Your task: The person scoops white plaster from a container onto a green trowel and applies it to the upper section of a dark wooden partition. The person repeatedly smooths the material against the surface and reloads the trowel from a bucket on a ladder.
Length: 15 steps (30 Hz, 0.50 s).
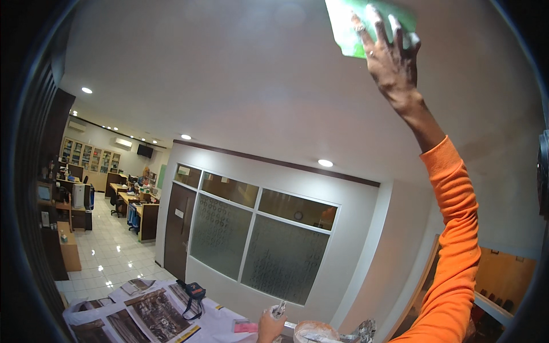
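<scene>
My right hand (394, 60), at the end of an orange sleeve, reaches up to the white ceiling (229, 68). It holds a flat green plastic putty spreader (355, 50) against the ceiling, fingers spread over its face. White paste smears the spreader and my fingertips. Low in the view, my left hand (270, 327) is closed around a small grey, white-smeared object (279, 309), whose kind I cannot make out. Just right of that hand stands a round tub (315, 331) with a whitish, paste-marked rim, partly cut off by the lower edge.
Below left, a surface covered with printed sheets (154, 314) bears a dark strapped pouch (194, 291) and a pink item (246, 326). Crumpled grey material (366, 330) lies right of the tub. A frosted-window partition (280, 251) stands ahead; office desks (134, 200) are farther left. Recessed lamps (325, 163) dot the ceiling.
</scene>
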Available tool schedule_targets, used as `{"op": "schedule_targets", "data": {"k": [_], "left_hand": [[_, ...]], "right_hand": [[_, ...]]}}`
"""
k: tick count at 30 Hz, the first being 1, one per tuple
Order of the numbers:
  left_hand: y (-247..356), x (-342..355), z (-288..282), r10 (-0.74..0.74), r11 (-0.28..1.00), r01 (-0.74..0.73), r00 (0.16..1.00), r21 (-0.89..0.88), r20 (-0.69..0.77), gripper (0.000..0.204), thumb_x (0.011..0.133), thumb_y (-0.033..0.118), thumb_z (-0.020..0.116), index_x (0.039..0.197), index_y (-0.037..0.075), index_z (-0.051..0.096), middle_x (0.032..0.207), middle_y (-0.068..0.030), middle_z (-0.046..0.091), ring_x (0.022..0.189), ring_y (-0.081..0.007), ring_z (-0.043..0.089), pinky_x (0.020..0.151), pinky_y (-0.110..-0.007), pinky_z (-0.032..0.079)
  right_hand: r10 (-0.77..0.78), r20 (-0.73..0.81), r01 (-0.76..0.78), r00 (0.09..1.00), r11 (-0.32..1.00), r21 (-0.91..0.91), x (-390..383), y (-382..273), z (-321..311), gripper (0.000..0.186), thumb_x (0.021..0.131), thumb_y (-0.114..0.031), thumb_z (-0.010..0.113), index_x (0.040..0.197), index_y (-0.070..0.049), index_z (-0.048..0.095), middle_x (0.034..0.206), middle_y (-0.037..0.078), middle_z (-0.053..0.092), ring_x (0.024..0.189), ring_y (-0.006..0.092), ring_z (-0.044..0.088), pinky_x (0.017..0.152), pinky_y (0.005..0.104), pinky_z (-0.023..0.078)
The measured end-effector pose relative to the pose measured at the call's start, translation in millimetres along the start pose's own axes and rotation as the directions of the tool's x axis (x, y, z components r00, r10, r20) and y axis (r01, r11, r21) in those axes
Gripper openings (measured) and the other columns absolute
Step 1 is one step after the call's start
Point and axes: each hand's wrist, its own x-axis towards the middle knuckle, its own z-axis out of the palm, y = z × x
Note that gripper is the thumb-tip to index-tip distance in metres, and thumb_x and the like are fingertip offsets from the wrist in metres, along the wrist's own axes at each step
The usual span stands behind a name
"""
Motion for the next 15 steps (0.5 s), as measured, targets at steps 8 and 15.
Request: {"op": "schedule_targets", "data": {"k": [8, 15], "left_hand": [[-22, 7, 7, 0.094, 0.993, -0.094, 0.996, -0.066, 0.005, 0.050, 0.077, 0.021, 0.078, 0.123, 0.008, 0.062, 0.111, -0.0229, 0.067, 0.103, -0.0434, 0.064, 0.086, -0.050, 0.051], [-27, 6, 15, 0.062, 0.997, -0.063, 0.998, -0.033, -0.019, 0.046, 0.078, 0.021, 0.078, 0.120, 0.008, 0.064, 0.110, -0.0223, 0.067, 0.103, -0.0421, 0.064, 0.086, -0.048, 0.052]], "right_hand": [[0.043, -0.155, -0.013, 0.987, 0.982, 0.190, 10, 7, 15, 0.043, 0.083, -0.006, 0.061, 0.125, -0.010, 0.069, 0.155, 0.016, 0.028, 0.140, 0.0361, 0.025, 0.109, 0.0641, 0.026], [0.047, -0.220, 0.011, 0.974, 0.966, 0.257, 15, 7, 35, 0.045, 0.085, -0.006, 0.058, 0.129, -0.007, 0.064, 0.160, 0.016, 0.024, 0.143, 0.0376, 0.023, 0.113, 0.0656, 0.021]]}}
